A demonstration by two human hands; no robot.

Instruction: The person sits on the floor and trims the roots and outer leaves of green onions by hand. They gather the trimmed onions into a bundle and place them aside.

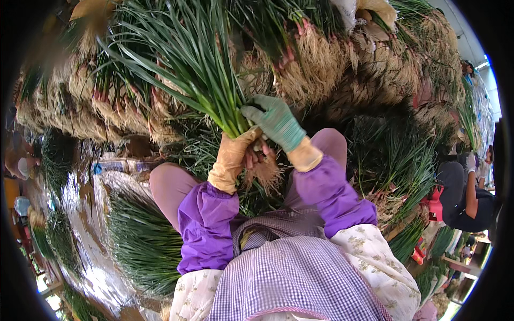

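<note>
My left hand [237,150], in a tan rubber glove, is closed around the lower stalks of a bunch of spring onions [200,76]. The long green leaves fan up and away from me. Below the fist hang the reddish bulbs and pale roots [265,168]. My right hand [277,120] wears a green knit glove over a tan one. Its bent fingertips meet the right side of the bunch just above the left hand; whether they pinch a stalk is hidden. Both hands are above my lap, between my knees.
Root-on spring onions [313,60] are heaped in front of me. Loose green leaves [389,148] lie to my right, and a leafy bundle [144,240] rests at my left beside wet plastic sheeting [88,248]. A co-worker [461,196] sits near a red stool [433,204] at far right.
</note>
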